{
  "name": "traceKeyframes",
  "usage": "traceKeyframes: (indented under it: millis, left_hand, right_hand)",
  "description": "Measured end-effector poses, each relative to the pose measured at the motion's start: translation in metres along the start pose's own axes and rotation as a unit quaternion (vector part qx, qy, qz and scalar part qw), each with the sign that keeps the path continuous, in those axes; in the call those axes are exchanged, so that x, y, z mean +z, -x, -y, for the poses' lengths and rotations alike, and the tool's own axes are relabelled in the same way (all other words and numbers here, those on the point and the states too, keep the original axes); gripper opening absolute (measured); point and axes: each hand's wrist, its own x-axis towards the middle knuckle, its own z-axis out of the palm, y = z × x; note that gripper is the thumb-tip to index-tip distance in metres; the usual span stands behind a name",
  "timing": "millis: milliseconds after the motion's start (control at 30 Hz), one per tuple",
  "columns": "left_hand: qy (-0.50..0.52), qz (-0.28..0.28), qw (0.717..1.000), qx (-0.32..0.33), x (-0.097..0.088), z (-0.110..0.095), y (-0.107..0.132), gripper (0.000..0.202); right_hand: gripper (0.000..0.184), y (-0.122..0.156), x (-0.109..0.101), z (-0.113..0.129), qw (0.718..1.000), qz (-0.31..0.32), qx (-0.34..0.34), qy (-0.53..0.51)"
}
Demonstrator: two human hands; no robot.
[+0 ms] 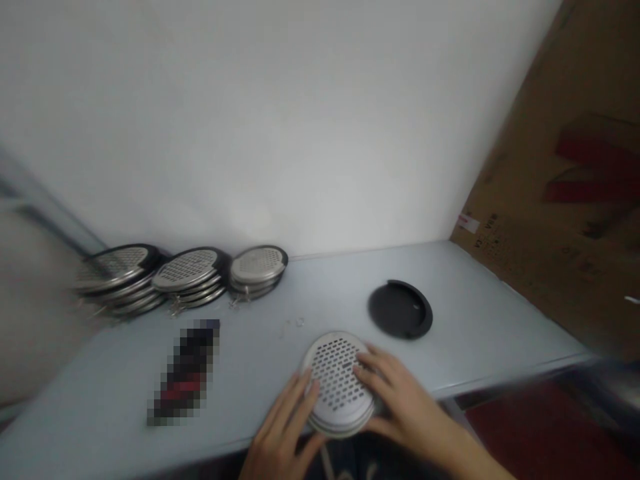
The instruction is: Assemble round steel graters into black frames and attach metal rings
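A round perforated metal disc [341,380] lies at the near edge of the table, its slotted face up. My left hand [283,430] grips its left rim, with the thumb low at the near side. On the right, my right hand [400,400] has its fingers on the slotted face and its thumb near the lower rim. Layered metal edges show at the near side of the disc; whether these are separate parts I cannot tell. Beyond my right hand, a shallow black round dish [400,311] with a partly raised rim rests on the table.
Three stacks of similar metal discs with black rims stand against the wall: a left stack [120,277], a middle stack [193,275] and a right stack [257,270]. A pixelated dark and red object [185,373] lies at left. A cardboard box [560,220] borders the table's right side.
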Motion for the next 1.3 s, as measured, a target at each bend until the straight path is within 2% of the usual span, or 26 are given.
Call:
traceKeyframes:
  millis: [100,300,467,767,900,967,1033,1067,1133,1167,1233,1300]
  left_hand:
    - [0.006,-0.021,1.0,-0.005,0.001,-0.003,-0.002,0.067]
    - [0.01,-0.012,1.0,-0.025,0.002,-0.01,-0.012,0.072]
    - [0.018,-0.013,0.999,-0.035,0.001,-0.012,-0.014,0.071]
    - [-0.036,-0.03,0.999,-0.002,0.001,-0.015,-0.012,0.068]
    - [-0.029,-0.035,0.999,0.02,-0.001,-0.013,-0.015,0.069]
    - [-0.015,-0.036,0.999,0.018,-0.002,-0.011,-0.015,0.07]
    - [-0.001,-0.035,0.999,0.009,-0.001,-0.009,-0.013,0.072]
    - [0.006,-0.036,0.999,0.005,0.0,-0.008,-0.012,0.073]
    - [0.015,-0.036,0.999,0.0,0.002,-0.006,-0.011,0.072]
    - [0.017,-0.039,0.999,0.0,0.003,-0.005,-0.012,0.071]
    - [0.012,-0.044,0.999,0.001,0.005,-0.001,-0.014,0.069]
    - [0.004,-0.048,0.999,0.002,0.007,0.004,-0.017,0.068]
  right_hand:
    - [0.061,-0.002,-0.002,0.004,1.0,-0.006,0.0,-0.022]
    - [0.071,-0.005,-0.008,0.008,0.997,-0.02,0.023,-0.064]
    - [0.064,-0.004,-0.007,0.006,0.996,-0.051,-0.001,-0.067]
    - [0.05,-0.005,-0.007,0.007,0.998,-0.05,-0.023,-0.026]
    - [0.052,-0.005,-0.013,0.013,0.999,-0.039,-0.025,-0.022]
    - [0.046,-0.005,-0.02,0.012,0.998,-0.045,-0.017,-0.035]
    - [0.03,-0.006,-0.029,0.0,0.993,-0.112,0.011,-0.029]
    - [0.024,-0.007,-0.034,-0.01,0.985,-0.171,0.035,-0.013]
    - [0.02,-0.009,-0.046,-0.037,0.95,-0.291,0.104,0.041]
    - [0.023,-0.01,-0.051,-0.053,0.932,-0.326,0.145,0.064]
    - [0.041,-0.011,-0.059,-0.084,0.911,-0.34,0.228,0.06]
    - [0.054,-0.013,-0.063,-0.107,0.913,-0.291,0.285,-0.025]
